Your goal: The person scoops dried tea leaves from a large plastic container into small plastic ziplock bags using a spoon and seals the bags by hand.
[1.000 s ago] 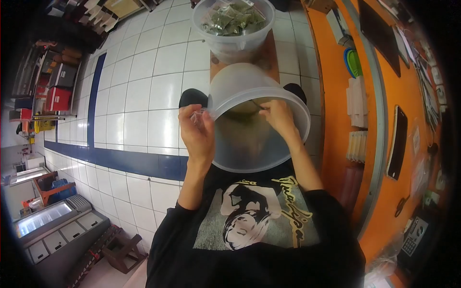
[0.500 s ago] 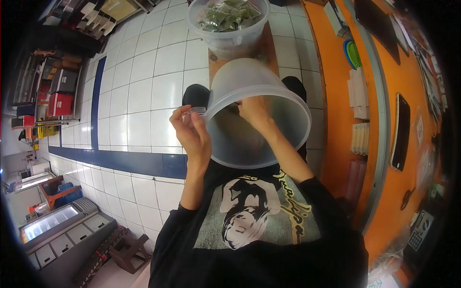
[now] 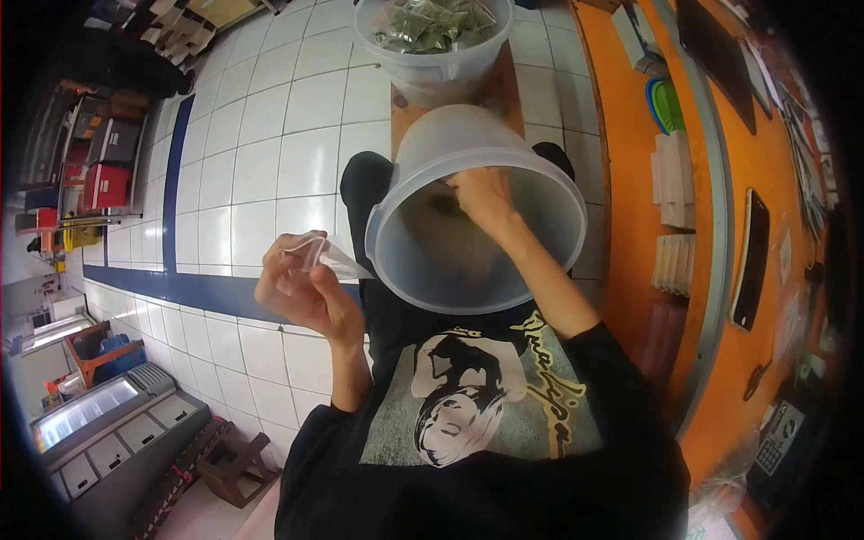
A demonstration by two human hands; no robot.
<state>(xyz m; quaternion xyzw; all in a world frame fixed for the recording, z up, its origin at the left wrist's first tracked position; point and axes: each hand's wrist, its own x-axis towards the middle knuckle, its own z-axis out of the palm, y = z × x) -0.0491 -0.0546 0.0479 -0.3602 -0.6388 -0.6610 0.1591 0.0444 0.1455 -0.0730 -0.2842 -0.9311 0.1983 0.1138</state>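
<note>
A large translucent plastic bucket (image 3: 457, 132) lies tilted between my knees, its mouth facing me. My right hand (image 3: 484, 198) reaches inside it with the fingers curled; what they hold, if anything, is hidden. Something dark and blurred shows at its fingertips. Out to the left of the rim, my left hand (image 3: 310, 292) pinches a small clear plastic bag (image 3: 344, 261), which points toward the bucket. Beyond, a second translucent tub (image 3: 441, 76) holds several clear packets of dried green leaves (image 3: 434, 27).
Under the tubs runs a wooden bench (image 3: 408, 126). On my right stands an orange counter (image 3: 720, 234) with a phone (image 3: 749, 258) and shelves beneath. White floor tiles (image 3: 256, 171) spread to the left. A small brown stool (image 3: 234, 463) is at lower left.
My left hand has moved left and down, away from the bucket rim, with the clear bag showing more fully. My right hand stays inside the bucket, shifted slightly.
</note>
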